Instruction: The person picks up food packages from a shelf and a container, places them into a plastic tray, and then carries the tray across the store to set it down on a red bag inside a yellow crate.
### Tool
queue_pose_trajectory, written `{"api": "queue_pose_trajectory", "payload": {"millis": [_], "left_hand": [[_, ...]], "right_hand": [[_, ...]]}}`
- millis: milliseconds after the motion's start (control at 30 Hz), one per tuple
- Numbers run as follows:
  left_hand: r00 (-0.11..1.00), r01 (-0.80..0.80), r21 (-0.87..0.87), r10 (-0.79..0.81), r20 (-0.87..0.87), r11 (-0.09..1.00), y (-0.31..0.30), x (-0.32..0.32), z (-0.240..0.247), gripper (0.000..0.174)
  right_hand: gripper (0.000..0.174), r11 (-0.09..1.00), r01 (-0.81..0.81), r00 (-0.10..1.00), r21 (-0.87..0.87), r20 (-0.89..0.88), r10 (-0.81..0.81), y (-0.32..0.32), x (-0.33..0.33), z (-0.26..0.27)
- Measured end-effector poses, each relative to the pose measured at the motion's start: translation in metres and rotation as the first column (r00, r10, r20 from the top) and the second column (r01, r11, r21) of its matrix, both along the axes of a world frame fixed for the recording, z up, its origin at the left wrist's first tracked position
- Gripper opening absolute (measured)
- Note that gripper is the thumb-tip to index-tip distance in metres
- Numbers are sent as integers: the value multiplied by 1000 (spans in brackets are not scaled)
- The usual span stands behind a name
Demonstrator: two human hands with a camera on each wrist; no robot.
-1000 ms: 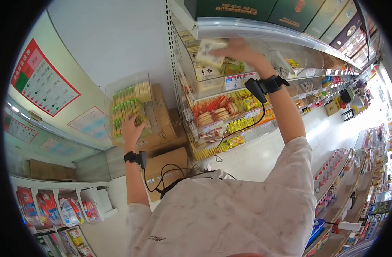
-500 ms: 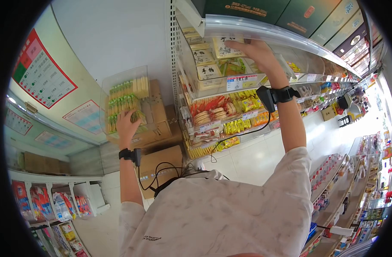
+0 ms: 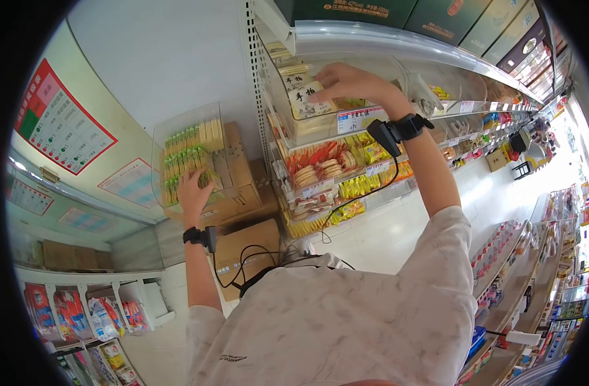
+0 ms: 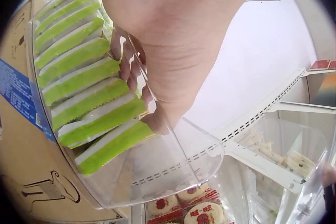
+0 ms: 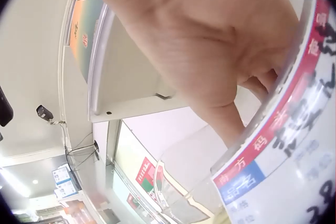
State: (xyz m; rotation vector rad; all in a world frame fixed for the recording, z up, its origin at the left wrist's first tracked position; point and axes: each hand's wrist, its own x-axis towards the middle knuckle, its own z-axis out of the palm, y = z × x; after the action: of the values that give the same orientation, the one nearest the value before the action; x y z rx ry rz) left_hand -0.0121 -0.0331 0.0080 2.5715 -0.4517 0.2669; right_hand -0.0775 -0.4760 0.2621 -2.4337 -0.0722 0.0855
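Note:
In the head view my left hand is in a clear bin of green-and-white packets. The left wrist view shows the fingers bent loosely against the ends of the packet row, seen through the bin's wall. My right hand is in a clear shelf bin, fingers spread and thumb touching the right edge of a cream square pack with black writing. That pack lies tilted on the front stack. The right wrist view shows the palm behind a price tag, hiding the packs.
Lower shelves hold round crackers and yellow bags. Green boxes stand on the shelf above, whose clear front edge hangs over my right hand. Cardboard boxes bear the left bin. A black cable trails from my right wrist.
My right hand held a cream square pack above the shelf bin; that pack now lies on the front stack, and the hand has moved left and down. My left hand stays at the packets.

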Motion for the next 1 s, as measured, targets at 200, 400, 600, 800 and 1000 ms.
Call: {"api": "queue_pose_trajectory", "payload": {"millis": [200, 400, 600, 800, 1000], "left_hand": [[1000, -12, 14, 12, 25, 1000, 1, 3, -6, 46], [998, -1, 3, 1, 58, 1000, 2, 3, -8, 45], [997, 5, -13, -4, 73, 1000, 1, 2, -9, 43], [996, 7, -4, -7, 90, 1000, 0, 1, -6, 42], [998, 9, -2, -9, 55, 1000, 1, 3, -7, 44]], "right_hand": [[94, 966, -34, 983, -258, -185, -15, 23, -6, 18], [83, 995, 95, 987, -29, 133, -91, 16, -12, 14], [66, 964, 76, 885, 254, 429, -182, 0, -21, 29], [60, 972, 117, 915, 203, 358, -185, -6, -24, 23], [81, 991, 82, 985, -108, -140, -97, 7, -15, 7]]}}
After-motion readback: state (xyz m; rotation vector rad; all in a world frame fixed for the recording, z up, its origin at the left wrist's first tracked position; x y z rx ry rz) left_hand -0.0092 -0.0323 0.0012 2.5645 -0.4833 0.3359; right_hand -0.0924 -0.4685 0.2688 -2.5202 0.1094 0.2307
